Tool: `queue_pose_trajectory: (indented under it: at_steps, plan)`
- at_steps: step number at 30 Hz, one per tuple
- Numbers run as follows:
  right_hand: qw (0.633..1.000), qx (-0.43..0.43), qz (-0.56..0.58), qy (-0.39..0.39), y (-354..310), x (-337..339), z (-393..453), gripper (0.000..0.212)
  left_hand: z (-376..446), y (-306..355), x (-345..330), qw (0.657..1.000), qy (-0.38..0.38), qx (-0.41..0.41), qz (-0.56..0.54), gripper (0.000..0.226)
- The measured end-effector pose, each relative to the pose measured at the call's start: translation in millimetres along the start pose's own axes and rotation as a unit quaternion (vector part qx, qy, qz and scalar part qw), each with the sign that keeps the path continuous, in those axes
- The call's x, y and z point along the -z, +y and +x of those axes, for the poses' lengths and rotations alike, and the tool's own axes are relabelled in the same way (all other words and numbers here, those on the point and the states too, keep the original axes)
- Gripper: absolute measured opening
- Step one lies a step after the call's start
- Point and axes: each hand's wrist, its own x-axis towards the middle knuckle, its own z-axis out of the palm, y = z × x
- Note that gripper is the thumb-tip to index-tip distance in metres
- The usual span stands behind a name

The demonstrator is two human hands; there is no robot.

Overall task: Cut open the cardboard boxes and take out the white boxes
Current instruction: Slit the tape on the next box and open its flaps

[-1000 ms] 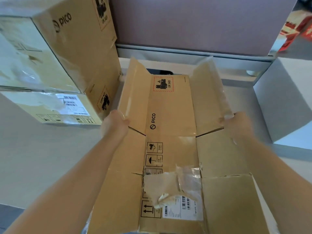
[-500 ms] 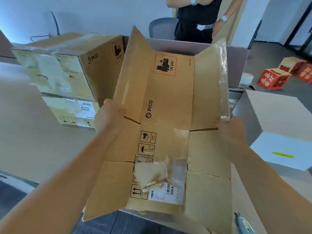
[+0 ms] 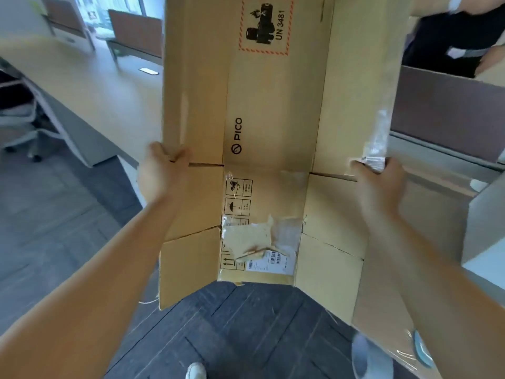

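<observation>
An emptied, flattened brown cardboard box with "PICO" print and a UN 3481 label hangs upright in the air in front of me, flaps spread. My left hand grips its left edge at a flap slit. My right hand grips the right edge where clear tape hangs loose. A torn shipping label and tape sit low on the middle panel. A white box shows at the far right edge, partly cut off by the frame.
A long wooden table runs along the left, an office chair beside it. Dark floor lies below, with my shoe visible. Another person in black stands at the top right behind a brown partition. A blue-handled cutter lies by my right forearm.
The flattened box has been lifted higher and swung left, off the table and over the floor. The view turned left, so the stacked sealed boxes are out of sight.
</observation>
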Motion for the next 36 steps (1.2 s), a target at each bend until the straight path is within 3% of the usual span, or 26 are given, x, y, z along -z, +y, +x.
queue_pose_trajectory:
  at_steps: [7,16,23,25,36]
  plan:
    - [0.988,0.055,0.042,-0.135,-47.2,-125.6,-67.8,0.019,29.7,-76.4,123.5,0.987,0.143,0.072,0.029,0.023]
    - [0.944,0.094,0.102,-0.300,-149.1,-330.4,-230.4,0.019,86.3,-193.5,335.3,0.936,0.318,0.143,0.053,0.027]
    - [0.901,0.119,0.156,-0.386,-225.9,-456.3,-365.5,0.015,131.5,-275.9,479.8,0.898,0.398,0.167,0.092,0.029]
    - [0.887,0.127,0.167,-0.411,-243.1,-488.3,-396.1,0.025,140.9,-295.6,511.3,0.884,0.421,0.179,0.098,0.026]
    - [0.831,0.144,0.195,-0.501,-321.0,-699.0,-511.3,0.025,259.4,-411.4,624.8,0.832,0.504,0.205,0.113,0.026]
